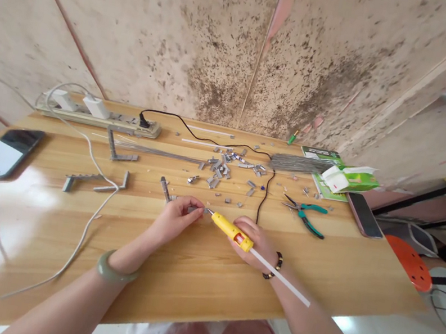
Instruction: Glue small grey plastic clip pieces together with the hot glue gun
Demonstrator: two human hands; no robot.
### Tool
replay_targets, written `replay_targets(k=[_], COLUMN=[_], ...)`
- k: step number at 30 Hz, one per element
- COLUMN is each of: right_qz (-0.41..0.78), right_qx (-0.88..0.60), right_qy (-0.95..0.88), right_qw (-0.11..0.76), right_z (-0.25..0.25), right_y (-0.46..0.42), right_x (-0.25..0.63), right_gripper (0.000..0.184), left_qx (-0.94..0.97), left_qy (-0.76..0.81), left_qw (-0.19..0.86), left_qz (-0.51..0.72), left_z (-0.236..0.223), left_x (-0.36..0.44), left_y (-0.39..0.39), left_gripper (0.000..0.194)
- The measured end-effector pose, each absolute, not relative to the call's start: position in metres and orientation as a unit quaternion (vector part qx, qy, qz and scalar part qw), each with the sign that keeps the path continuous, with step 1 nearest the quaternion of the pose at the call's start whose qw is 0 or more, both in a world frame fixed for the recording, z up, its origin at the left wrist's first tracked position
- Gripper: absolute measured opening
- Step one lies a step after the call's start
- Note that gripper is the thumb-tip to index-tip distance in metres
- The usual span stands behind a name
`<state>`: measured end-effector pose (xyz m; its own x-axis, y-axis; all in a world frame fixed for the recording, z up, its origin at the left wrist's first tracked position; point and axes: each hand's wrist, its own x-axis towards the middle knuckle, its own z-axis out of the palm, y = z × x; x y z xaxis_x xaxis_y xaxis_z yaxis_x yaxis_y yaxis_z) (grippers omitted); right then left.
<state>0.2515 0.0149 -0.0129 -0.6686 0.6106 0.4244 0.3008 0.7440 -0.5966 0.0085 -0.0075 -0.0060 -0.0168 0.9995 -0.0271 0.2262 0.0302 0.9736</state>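
My right hand (251, 243) is wrapped round a yellow glue gun (232, 230), with a white glue stick (281, 278) jutting out of its back end. The gun's metal nozzle points left, close to the fingertips of my left hand (181, 214). Those fingers pinch a grey angled piece (165, 188), whose one arm rises beyond the knuckles; the rest of it is mostly hidden by the hand. Just beyond, small grey pieces (219, 167) lie in a loose pile. Two grey angled frames, one upper (112, 143) and one lower (84, 177), rest to the left.
Teal-handled pliers (309, 214) lie at right, near a phone (364, 214) and a green tissue pack (349, 179). Thin metal rods (300, 164) sit at the back. A power strip (121, 121), a white cable (87, 224) and a tablet (3, 153) occupy the left.
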Motion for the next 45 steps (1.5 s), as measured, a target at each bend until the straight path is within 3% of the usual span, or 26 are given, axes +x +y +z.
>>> replay_targets(k=[45], right_qz=[0.213], right_qx=[-0.290], right_qy=[-0.891], right_qw=[0.276], right_z=[-0.0115], right_y=[0.0120], right_x=[0.2513], right_gripper=[0.004], left_qx=[0.523], left_qy=[0.559], left_qw=[0.464], left_qz=[0.447], left_z=[-0.0044], left_x=[0.0095], left_y=[-0.0076], left_gripper=[0.032])
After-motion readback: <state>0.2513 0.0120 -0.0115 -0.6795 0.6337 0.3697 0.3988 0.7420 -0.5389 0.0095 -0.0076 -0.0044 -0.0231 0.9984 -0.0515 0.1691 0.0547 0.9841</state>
